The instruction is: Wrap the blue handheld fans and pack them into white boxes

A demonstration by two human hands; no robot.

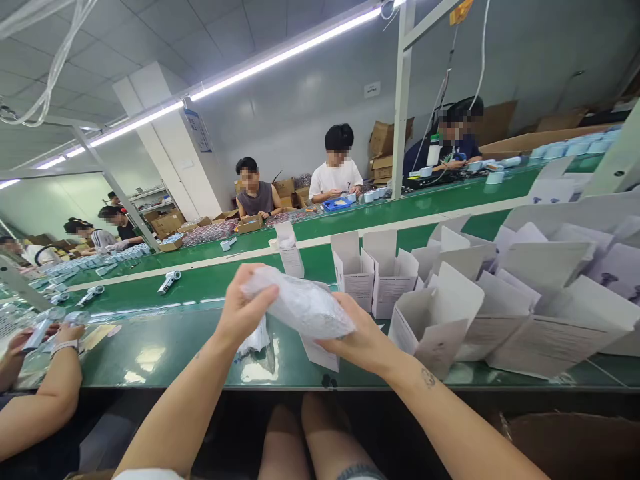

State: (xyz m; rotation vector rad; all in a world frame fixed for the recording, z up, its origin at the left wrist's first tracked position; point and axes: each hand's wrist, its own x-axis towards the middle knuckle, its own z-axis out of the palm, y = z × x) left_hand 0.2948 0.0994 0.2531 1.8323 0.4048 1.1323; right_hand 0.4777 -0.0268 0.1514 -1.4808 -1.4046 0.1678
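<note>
My left hand (243, 308) and my right hand (361, 340) both grip a clear plastic bag (305, 308) with a white item inside, held just above the green table (175, 350). The left fingers pinch the bag's upper left end. The right hand wraps its lower right end. Below the bag an open white carton (320, 353) stands partly hidden, and another clear bag (255, 341) lies under my left wrist.
Many open white cartons (500, 300) crowd the table to my right, and more stand behind on the belt (373, 273). White handheld devices (169, 281) lie on the far left. A neighbour's arms (45, 380) work at my left. Several people sit across the line.
</note>
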